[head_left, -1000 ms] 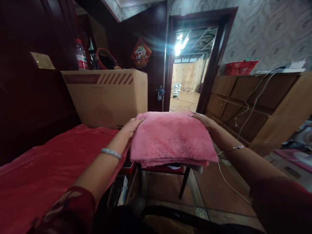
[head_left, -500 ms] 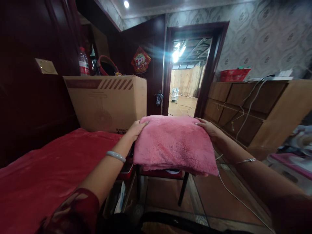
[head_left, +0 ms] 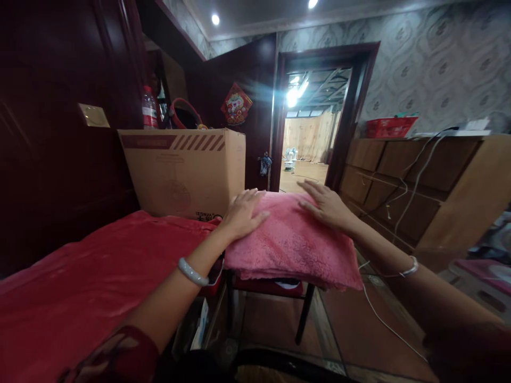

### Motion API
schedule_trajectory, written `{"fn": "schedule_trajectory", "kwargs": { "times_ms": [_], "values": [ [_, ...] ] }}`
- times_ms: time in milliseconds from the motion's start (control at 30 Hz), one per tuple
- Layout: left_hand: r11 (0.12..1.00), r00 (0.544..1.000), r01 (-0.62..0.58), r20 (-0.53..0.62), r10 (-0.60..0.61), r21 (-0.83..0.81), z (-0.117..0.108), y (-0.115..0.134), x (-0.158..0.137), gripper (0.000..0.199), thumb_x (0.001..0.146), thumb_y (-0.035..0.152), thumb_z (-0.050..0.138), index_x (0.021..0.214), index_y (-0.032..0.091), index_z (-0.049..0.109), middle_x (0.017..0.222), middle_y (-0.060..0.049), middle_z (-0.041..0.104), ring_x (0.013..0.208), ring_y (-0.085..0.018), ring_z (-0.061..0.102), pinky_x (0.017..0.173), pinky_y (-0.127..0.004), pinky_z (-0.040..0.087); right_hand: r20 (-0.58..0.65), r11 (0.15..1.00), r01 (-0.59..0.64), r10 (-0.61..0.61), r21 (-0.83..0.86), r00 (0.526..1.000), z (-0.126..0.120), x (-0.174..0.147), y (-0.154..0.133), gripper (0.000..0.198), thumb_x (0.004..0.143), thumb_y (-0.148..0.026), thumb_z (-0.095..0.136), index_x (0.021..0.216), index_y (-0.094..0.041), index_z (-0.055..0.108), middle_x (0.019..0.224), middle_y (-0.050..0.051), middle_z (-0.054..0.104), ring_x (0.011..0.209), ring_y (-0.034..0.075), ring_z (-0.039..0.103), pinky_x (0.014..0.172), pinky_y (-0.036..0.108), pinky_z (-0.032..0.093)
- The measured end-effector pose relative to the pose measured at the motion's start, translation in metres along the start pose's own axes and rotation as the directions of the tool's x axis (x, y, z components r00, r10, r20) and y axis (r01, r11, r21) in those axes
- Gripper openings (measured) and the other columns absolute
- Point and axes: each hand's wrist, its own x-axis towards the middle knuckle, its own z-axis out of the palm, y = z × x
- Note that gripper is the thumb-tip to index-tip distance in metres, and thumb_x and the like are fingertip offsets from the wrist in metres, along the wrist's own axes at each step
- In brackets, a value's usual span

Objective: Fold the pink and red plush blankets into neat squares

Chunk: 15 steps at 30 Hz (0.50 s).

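Note:
A folded pink fleecy blanket (head_left: 287, 244) lies on a dark-legged chair (head_left: 305, 314) in front of me. My left hand (head_left: 244, 213) rests flat on its left side, fingers stretched toward the far edge. Over the right side is my right hand (head_left: 329, 207), open with the fingers spread; whether it touches the cloth is hard to tell. Neither hand grips anything. The chair's seat is mostly hidden under the blanket.
To the left, a red cover (head_left: 99, 276) spreads beside a big cardboard box (head_left: 187, 175) with a bottle (head_left: 149, 109) on top. A wooden cabinet (head_left: 423, 181) stands right of the doorway, carrying a red basket (head_left: 391, 127). A white cable (head_left: 389, 319) trails over the floor.
Both hands have let go of the blanket's far corners and moved inward over its top, fingers now stretched out. The view has shifted slightly; the blanket stays on the chair.

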Motion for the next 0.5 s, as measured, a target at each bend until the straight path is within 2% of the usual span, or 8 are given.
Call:
{"fn": "schedule_trajectory", "kwargs": {
  "times_ms": [67,133,233,300,367,400,433,500],
  "values": [
    [0.998,0.996,-0.057,0.077,0.054,0.036,0.003,0.003,-0.007,0.059,0.093,0.045,0.059,0.146,0.019,0.053,0.158,-0.015,0.046,0.147,-0.032,0.037,0.123,-0.053,0.025,0.118,0.999,0.032,-0.031,-0.003,0.993,0.007,-0.002,-0.005,0.056,0.093,-0.056,0.055,0.144,-0.032,0.057,0.151,0.007,0.056,0.143,0.035,0.045,0.121,0.057,0.03],
    [0.997,0.994,-0.072,0.083,0.069,0.025,0.003,0.003,-0.019,0.061,0.094,0.047,0.056,0.149,0.02,0.05,0.16,-0.014,0.043,0.15,-0.031,0.034,0.124,-0.051,0.025,0.178,0.999,0.04,-0.041,0.006,0.983,0.008,-0.006,-0.006,0.053,0.093,-0.054,0.054,0.14,-0.03,0.06,0.146,0.008,0.061,0.138,0.035,0.051,0.119,0.056,0.034],
    [0.998,0.998,-0.057,0.007,0.057,-0.007,-0.003,-0.004,-0.048,0.067,0.096,0.048,0.054,0.155,0.02,0.039,0.164,-0.015,0.035,0.153,-0.029,0.029,0.126,-0.049,0.024,0.11,0.999,0.03,-0.031,0.011,0.993,-0.001,-0.012,-0.017,0.052,0.091,-0.051,0.053,0.134,-0.024,0.065,0.136,0.013,0.067,0.129,0.039,0.059,0.113,0.058,0.042],
    [1.0,0.999,0.0,-0.034,-0.001,-0.005,-0.007,-0.013,-0.08,0.07,0.096,0.044,0.054,0.157,0.019,0.035,0.166,-0.016,0.032,0.153,-0.028,0.028,0.126,-0.049,0.024,-0.035,0.999,0.054,-0.054,0.004,0.998,-0.008,-0.019,-0.038,0.05,0.092,-0.05,0.05,0.127,-0.018,0.068,0.131,0.02,0.068,0.126,0.043,0.06,0.109,0.061,0.046],
    [0.994,0.994,0.104,-0.028,-0.104,0.015,-0.011,-0.026,-0.123,0.069,0.095,0.038,0.055,0.157,0.019,0.034,0.166,-0.016,0.033,0.153,-0.028,0.029,0.126,-0.05,0.026,-0.17,0.983,0.182,-0.174,0.032,0.97,-0.01,-0.033,-0.071,0.044,0.095,-0.051,0.049,0.128,-0.027,0.067,0.13,0.016,0.068,0.123,0.042,0.062,0.105,0.061,0.049],
    [0.985,0.985,0.173,-0.009,-0.172,0.031,-0.014,-0.034,-0.148,0.068,0.094,0.035,0.055,0.157,0.02,0.035,0.165,-0.015,0.034,0.153,-0.028,0.031,0.125,-0.051,0.027,-0.18,0.964,0.256,-0.24,0.072,0.954,-0.006,-0.044,-0.091,0.038,0.097,-0.048,0.05,0.128,-0.033,0.066,0.127,0.013,0.07,0.119,0.039,0.064,0.103,0.057,0.052],
    [0.967,0.968,0.248,0.017,-0.249,0.054,-0.018,-0.043,-0.176,0.068,0.092,0.031,0.056,0.156,0.02,0.037,0.164,-0.015,0.037,0.152,-0.028,0.032,0.125,-0.051,0.028,-0.134,0.925,0.35,-0.332,0.146,0.934,0.0,-0.056,-0.112,0.035,0.098,-0.043,0.051,0.13,-0.035,0.064,0.124,0.01,0.071,0.114,0.034,0.068,0.097,0.051,0.057],
    [0.9,0.902,0.418,0.058,-0.427,0.12,-0.03,-0.06,-0.236,0.069,0.088,0.027,0.058,0.154,0.018,0.04,0.161,-0.016,0.042,0.151,-0.029,0.035,0.125,-0.051,0.028,-0.075,0.769,0.546,-0.555,0.333,0.828,0.023,-0.082,-0.155,0.033,0.101,-0.032,0.049,0.131,-0.032,0.062,0.12,0.007,0.073,0.102,0.024,0.073,0.083,0.036,0.062]
  ]
}}
